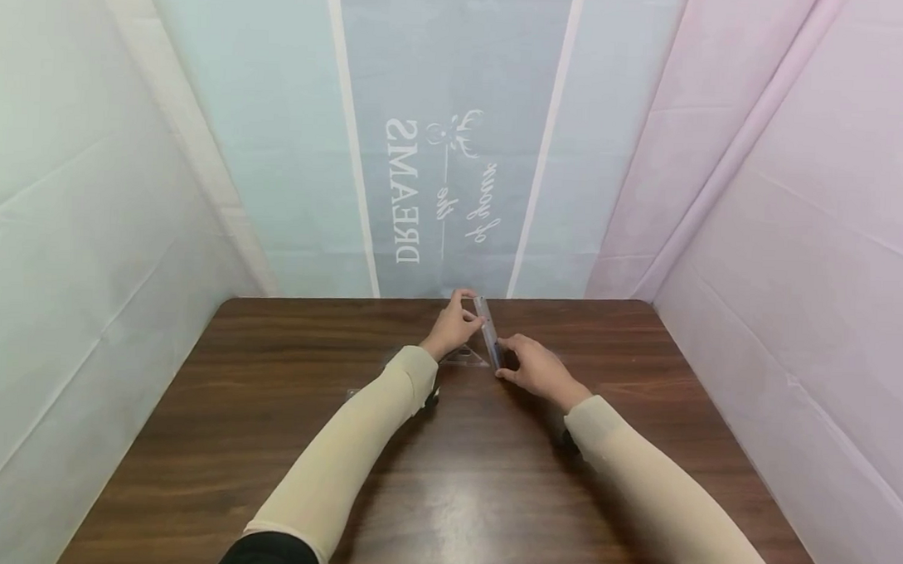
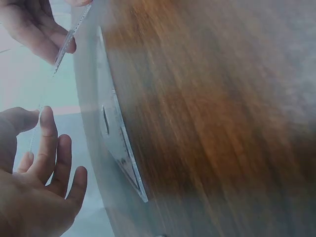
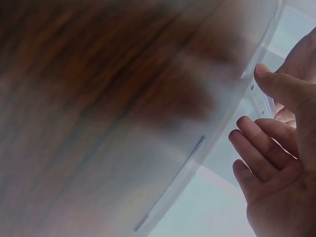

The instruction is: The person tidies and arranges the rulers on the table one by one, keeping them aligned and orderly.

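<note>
A straight, narrow, clear plastic ruler is held in both hands, raised off the brown, wood-grained tabletop. Its length is slanted, with the far end nearer the left hand and the near end at the right hand. At the far end of the ruler, its edges are pinched by the thumb and forefinger of the left hand, while the other fingers are held loosely apart from it. At the near end, the ruler is gripped between the right thumb and forefinger; the remaining right fingers are slightly bent and kept clear.

Just left of the ruler and below it, a flat, clear plastic triangular set square with a slot cut in it is laid on the tabletop. Farther left of the ruler, a small clear edge is mostly covered by the cream left sleeve; what it belongs to cannot be told. To the right of the ruler, the other forearm is covered by a cream right sleeve.

Beyond the ruler, a pale blue-grey cloth backdrop is hung, printed with inverted white lettering.
</note>
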Demonstrator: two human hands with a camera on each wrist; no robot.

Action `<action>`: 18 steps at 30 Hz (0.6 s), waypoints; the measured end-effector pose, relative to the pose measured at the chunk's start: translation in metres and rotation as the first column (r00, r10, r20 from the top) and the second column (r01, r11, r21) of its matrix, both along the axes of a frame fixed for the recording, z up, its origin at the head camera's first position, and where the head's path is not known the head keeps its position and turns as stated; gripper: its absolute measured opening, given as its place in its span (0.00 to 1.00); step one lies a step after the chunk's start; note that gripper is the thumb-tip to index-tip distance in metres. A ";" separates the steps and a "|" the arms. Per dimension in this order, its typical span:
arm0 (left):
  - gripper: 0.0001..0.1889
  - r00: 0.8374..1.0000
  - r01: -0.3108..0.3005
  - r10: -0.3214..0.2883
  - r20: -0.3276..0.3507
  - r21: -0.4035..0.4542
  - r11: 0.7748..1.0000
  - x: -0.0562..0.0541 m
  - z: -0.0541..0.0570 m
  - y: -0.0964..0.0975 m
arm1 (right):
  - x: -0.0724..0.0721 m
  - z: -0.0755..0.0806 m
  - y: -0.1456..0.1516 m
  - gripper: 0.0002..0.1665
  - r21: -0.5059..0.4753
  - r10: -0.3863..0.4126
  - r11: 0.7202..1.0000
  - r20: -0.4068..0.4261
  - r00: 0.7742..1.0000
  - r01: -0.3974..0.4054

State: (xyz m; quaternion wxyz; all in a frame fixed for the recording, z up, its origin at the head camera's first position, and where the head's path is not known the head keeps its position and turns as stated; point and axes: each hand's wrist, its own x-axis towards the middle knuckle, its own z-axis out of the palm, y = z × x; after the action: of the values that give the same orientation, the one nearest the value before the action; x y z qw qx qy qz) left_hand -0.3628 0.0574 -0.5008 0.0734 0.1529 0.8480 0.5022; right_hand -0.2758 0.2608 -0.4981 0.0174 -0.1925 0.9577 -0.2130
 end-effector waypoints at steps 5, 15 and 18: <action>0.29 1.000 0.011 -0.011 -0.008 0.056 0.998 0.006 0.001 -0.014 | 0.006 0.004 -0.006 0.38 0.003 0.033 0.999 -0.031 0.999 -0.033; 0.29 1.000 0.018 -0.017 -0.022 0.059 0.998 0.025 0.004 -0.040 | 0.025 0.011 -0.024 0.41 0.067 0.069 0.996 -0.101 0.992 -0.062; 0.30 1.000 0.017 -0.015 -0.026 0.059 0.998 0.030 0.008 -0.048 | 0.029 0.012 -0.029 0.41 0.087 0.090 0.993 -0.135 0.987 -0.079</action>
State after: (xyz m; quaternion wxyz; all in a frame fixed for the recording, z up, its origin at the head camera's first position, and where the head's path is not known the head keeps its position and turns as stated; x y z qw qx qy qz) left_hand -0.3329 0.0096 -0.4931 0.0618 0.1682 0.8325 0.5242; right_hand -0.2468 0.2321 -0.4860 -0.0323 -0.2463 0.9555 -0.1590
